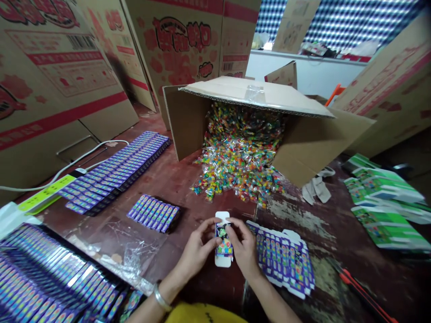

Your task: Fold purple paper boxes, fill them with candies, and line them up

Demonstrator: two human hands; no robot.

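Cardboard flaps (313, 143) frame colourful clear packets (237, 168) spilling from a carton (229, 87) onto the worktop (190, 172), whose red surface separates them from the small purple box (225, 249) pinched between the left hand (198, 246) and right hand (245, 249).

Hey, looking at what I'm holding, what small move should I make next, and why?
Probably fold in the lower white flap. The small carton, held by your left hand and right hand, has flaps sticking out at both ends; closing one should help it hold the colourful packets lying ahead.
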